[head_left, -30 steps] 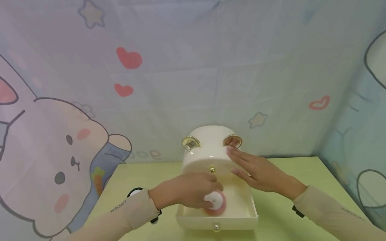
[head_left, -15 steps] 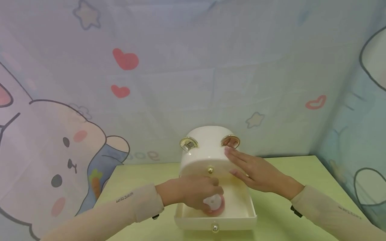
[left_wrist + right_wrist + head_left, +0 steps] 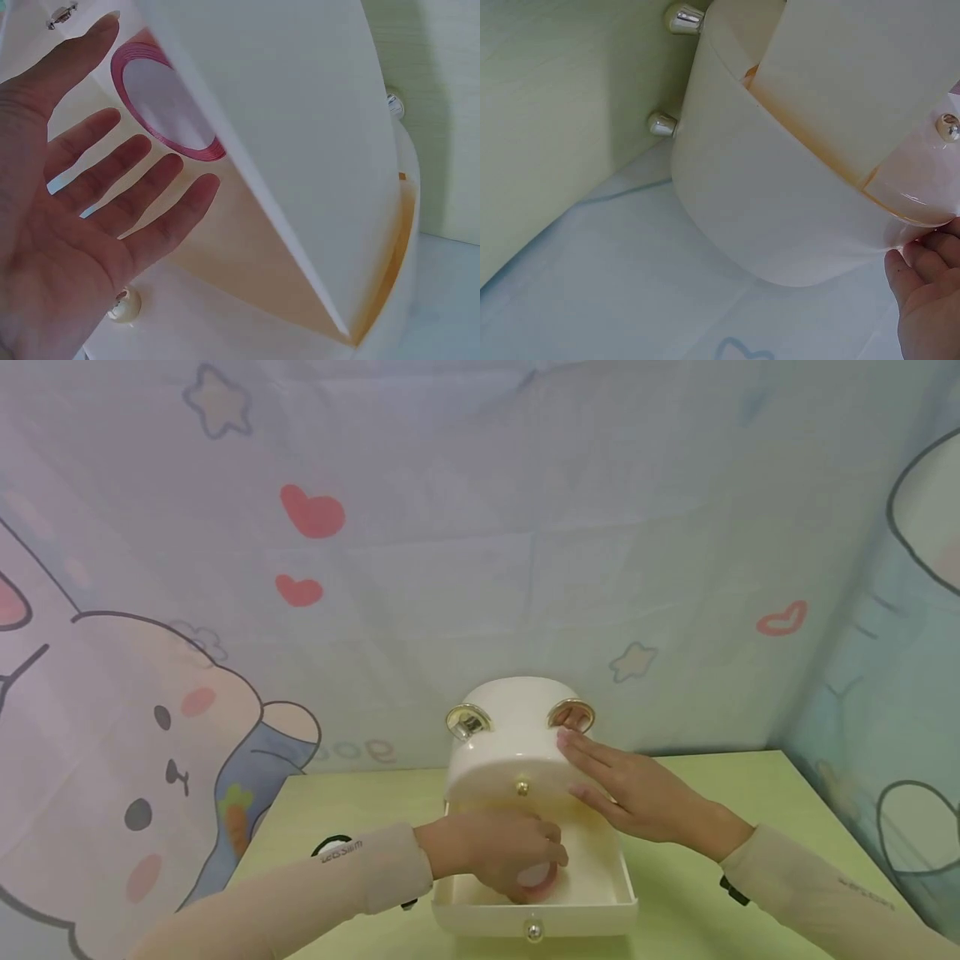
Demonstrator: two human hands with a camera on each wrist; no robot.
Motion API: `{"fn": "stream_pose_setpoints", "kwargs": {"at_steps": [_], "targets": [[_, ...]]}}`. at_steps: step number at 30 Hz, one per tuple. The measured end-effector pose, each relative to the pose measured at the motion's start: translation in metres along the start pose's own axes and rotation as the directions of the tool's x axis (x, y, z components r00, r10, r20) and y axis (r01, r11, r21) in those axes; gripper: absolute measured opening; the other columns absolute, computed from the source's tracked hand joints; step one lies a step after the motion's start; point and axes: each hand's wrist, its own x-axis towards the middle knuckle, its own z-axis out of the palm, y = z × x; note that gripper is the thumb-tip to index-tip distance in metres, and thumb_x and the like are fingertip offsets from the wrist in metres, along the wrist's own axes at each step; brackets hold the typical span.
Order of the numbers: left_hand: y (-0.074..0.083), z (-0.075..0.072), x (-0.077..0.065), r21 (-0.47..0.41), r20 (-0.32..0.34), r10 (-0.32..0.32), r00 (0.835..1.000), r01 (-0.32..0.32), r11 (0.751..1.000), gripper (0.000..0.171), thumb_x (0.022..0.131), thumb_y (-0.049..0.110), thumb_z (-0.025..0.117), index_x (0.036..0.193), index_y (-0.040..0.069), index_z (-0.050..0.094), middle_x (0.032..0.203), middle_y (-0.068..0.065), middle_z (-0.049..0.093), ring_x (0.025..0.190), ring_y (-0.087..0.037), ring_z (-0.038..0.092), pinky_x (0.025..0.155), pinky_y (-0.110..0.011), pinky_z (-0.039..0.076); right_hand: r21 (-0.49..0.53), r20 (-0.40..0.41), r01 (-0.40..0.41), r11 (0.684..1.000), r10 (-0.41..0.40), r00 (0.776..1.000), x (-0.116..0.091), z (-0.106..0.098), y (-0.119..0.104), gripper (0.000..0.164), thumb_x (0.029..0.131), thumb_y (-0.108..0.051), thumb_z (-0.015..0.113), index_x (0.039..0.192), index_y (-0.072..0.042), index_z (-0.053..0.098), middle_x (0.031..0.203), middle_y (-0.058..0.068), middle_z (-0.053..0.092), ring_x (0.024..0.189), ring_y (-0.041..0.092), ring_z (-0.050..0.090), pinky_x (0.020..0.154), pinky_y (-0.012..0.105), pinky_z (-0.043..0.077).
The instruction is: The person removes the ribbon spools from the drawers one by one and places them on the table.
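A cream-white storage box stands on the table with its lower drawer pulled out. In the drawer lies a roll of pink ribbon, pink around a white centre. My left hand is over the roll and partly hides it in the head view. In the left wrist view, the fingers of that left hand are spread and loosely bent, with the ribbon roll just beyond the fingertips. My right hand rests with extended fingers on the box's right side, by a gold-rimmed round piece.
An upper compartment front with a gold knob sits above the drawer, which has its own knob. A dark-rimmed round object is partly hidden behind the left sleeve. Behind the green tabletop hangs a printed cloth.
My left hand has shifted a little to the right, and it covers more of the ribbon roll than before. The right hand stays in place on the box.
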Motion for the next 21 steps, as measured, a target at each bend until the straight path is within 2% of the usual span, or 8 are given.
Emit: {"fn": "stream_pose_setpoints", "kwargs": {"at_steps": [5,10,14,18,21], "targets": [[-0.001,-0.002,0.003,-0.038,0.014,0.005,1.0,-0.004,0.999,0.045,0.085,0.037,0.084,0.126,0.027,0.069,0.116,0.008,0.067,0.099,-0.008,0.064,0.086,-0.018,0.053,0.0,-0.002,-0.001,1.0,0.001,1.0,0.0,0.001,0.0,0.065,0.105,-0.027,0.062,0.163,-0.009,0.038,0.167,0.011,0.042,0.147,0.028,0.053,0.108,0.046,0.055],[-0.002,0.0,0.006,-0.014,0.001,0.017,1.0,-0.017,1.0,0.031,0.086,0.035,0.081,0.114,0.028,0.07,0.105,0.01,0.065,0.087,-0.008,0.063,0.075,-0.017,0.051,-0.011,-0.016,0.015,1.0,-0.015,1.0,0.0,0.001,-0.001,0.065,0.105,-0.026,0.063,0.162,-0.008,0.038,0.166,0.013,0.044,0.146,0.03,0.054,0.107,0.046,0.055],[0.0,0.002,0.012,0.039,0.025,0.04,0.999,-0.041,0.998,0.026,0.086,0.034,0.08,0.109,0.03,0.07,0.1,0.012,0.064,0.083,-0.007,0.062,0.074,-0.018,0.05,-0.011,-0.02,0.022,1.0,-0.022,1.0,0.0,0.001,-0.001,0.065,0.104,-0.025,0.063,0.162,-0.007,0.039,0.166,0.014,0.044,0.145,0.03,0.054,0.106,0.046,0.056],[0.005,-0.002,0.018,0.069,0.071,0.06,0.996,-0.065,0.995,0.022,0.086,0.031,0.082,0.104,0.029,0.07,0.097,0.013,0.062,0.084,-0.004,0.059,0.079,-0.018,0.049,-0.012,-0.032,0.025,1.0,-0.025,0.999,0.0,0.001,0.0,0.064,0.104,-0.024,0.063,0.161,-0.007,0.039,0.165,0.014,0.045,0.145,0.03,0.055,0.106,0.045,0.056],[0.007,-0.004,0.02,0.066,0.097,0.051,0.994,-0.058,0.996,0.027,0.084,0.032,0.085,0.106,0.029,0.069,0.101,0.013,0.063,0.089,-0.004,0.06,0.084,-0.018,0.049,-0.009,-0.034,0.026,1.0,-0.026,0.999,0.0,0.003,0.0,0.065,0.104,-0.024,0.063,0.162,-0.007,0.039,0.165,0.014,0.044,0.146,0.03,0.054,0.107,0.046,0.055]]}}
